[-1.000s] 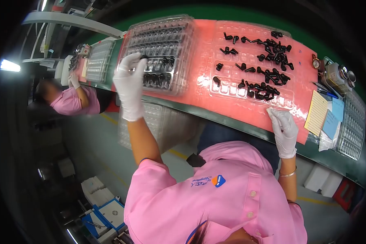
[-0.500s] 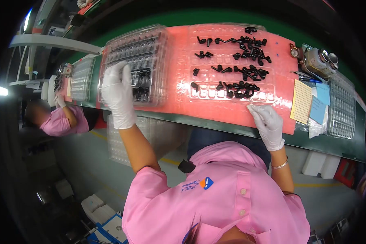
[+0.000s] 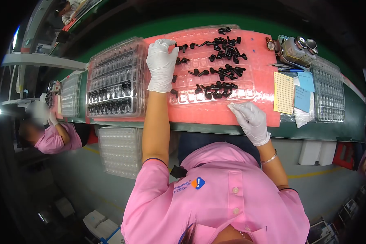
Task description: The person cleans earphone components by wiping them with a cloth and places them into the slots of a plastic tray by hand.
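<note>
My left hand (image 3: pixel 160 65), in a white glove, reaches over the left end of a clear plastic tray (image 3: pixel 199 96) that holds loose black earbuds (image 3: pixel 232 73) in several rows. Its thumb and index finger close around a black earbud (image 3: pixel 176 45) at the end of an upper row; the fingers partly cover it. My right hand (image 3: pixel 250 118), also gloved, hovers near the front edge of that tray with fingertips pinched together. Whether anything small is between them is unclear. Left of my left hand stands a stack of clear trays (image 3: pixel 140 87), with black earbuds set in the front rows.
A pink mat (image 3: pixel 268 101) lies under the trays on a green bench. At right are yellow and blue note sheets (image 3: pixel 288 91), pens, jars (image 3: pixel 297 51) and another clear tray (image 3: pixel 329 93). More trays (image 3: pixel 120 150) sit below the bench edge. A co-worker (image 3: pixel 55 138) sits at left.
My left hand has moved right, from above the tray stack to the earbuds at the loose tray's left end. My right hand stays pinched near the tray's front edge. The view has shifted.
</note>
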A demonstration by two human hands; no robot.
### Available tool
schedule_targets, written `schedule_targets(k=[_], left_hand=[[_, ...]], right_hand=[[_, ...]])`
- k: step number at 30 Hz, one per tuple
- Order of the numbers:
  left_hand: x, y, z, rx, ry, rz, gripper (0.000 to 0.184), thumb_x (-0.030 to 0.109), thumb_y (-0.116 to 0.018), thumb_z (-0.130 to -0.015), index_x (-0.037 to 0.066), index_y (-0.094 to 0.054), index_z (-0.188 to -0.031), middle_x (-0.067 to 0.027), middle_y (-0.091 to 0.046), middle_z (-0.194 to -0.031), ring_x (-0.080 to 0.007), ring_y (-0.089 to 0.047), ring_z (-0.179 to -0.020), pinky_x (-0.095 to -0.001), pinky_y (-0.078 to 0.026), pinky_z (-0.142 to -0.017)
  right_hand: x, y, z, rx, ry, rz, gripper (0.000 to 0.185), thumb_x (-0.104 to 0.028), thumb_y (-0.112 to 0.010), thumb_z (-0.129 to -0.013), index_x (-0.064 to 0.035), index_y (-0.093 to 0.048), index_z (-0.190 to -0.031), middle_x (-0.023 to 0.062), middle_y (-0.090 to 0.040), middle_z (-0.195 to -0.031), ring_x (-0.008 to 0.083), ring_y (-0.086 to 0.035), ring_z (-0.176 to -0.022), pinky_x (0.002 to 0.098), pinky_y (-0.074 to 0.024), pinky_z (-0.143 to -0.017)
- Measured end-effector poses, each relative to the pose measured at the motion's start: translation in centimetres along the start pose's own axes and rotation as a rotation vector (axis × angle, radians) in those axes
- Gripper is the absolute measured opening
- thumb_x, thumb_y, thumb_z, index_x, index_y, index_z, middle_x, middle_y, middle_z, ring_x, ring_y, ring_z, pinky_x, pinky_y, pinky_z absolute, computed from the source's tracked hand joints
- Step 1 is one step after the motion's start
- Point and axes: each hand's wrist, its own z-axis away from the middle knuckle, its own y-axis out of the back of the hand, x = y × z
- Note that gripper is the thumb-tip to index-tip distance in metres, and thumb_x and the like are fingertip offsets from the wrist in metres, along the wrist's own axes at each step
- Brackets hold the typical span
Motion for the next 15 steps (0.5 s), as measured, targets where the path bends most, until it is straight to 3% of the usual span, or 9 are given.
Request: schedule_targets(k=[5, 7, 9, 11, 15], left_hand=[[0.2, -0.7, -0.1, 0.095, -0.189, 0.049, 0.022, 0.01, -0.071, -0.083, 0.008, -0.066, -0.104, -0.0088, -0.069, -0.106, -0.0268, -0.064, -0.098, -0.0354, -0.05, -0.088], [0.7, -0.5, 0.3, 0.131, -0.126, 0.296, 0.015, 0.007, -0.068, -0.084, 0.008, -0.065, -0.099, -0.0057, -0.07, -0.102, -0.0234, -0.067, -0.089, -0.0334, -0.053, -0.075], [2.8, 1.2, 1.6, 0.103, 0.049, 0.602, 0.014, 0.005, -0.064, -0.09, 0.007, -0.063, -0.104, -0.006, -0.07, -0.1, -0.0175, -0.068, -0.085, -0.0277, -0.053, -0.07], [5.4, 3.7, 3.3, -0.006, 0.266, 0.968, 0.013, 0.003, -0.061, -0.094, 0.004, -0.061, -0.106, -0.0062, -0.067, -0.1, -0.0124, -0.066, -0.088, -0.0236, -0.053, -0.068], [7.0, 4.9, 7.2, -0.134, 0.3, 1.193, 0.017, -0.001, -0.061, -0.092, 0.001, -0.06, -0.109, -0.008, -0.065, -0.104, -0.0129, -0.065, -0.086, -0.0227, -0.053, -0.067]], right_hand=[[0.2, 0.0, 0.3, -0.029, -0.051, -0.033, 0.021, -0.003, -0.074, -0.082, -0.005, -0.072, -0.103, 0.0068, -0.063, -0.077, 0.0146, -0.058, -0.062, 0.0279, -0.0467, -0.055], [0.3, 0.9, -0.1, -0.053, -0.134, -0.061, 0.021, -0.004, -0.074, -0.083, -0.0049, -0.072, -0.103, 0.0069, -0.064, -0.079, 0.0142, -0.059, -0.064, 0.0272, -0.0472, -0.057], [0.6, 2.7, -0.6, -0.102, -0.299, -0.142, 0.02, -0.005, -0.073, -0.084, -0.0047, -0.073, -0.104, 0.0072, -0.066, -0.084, 0.0134, -0.06, -0.068, 0.0259, -0.0481, -0.061], [2.0, 5.4, -2.9, 0.077, -0.231, -0.058, 0.02, -0.006, -0.071, -0.086, -0.0041, -0.073, -0.105, 0.0077, -0.068, -0.093, 0.0129, -0.062, -0.076, 0.0246, -0.0495, -0.068], [5.6, 11.6, -8.9, 0.381, -0.151, 0.053, 0.021, -0.009, -0.068, -0.089, -0.0059, -0.071, -0.11, 0.0068, -0.07, -0.101, 0.015, -0.065, -0.084, 0.0272, -0.0508, -0.076]])
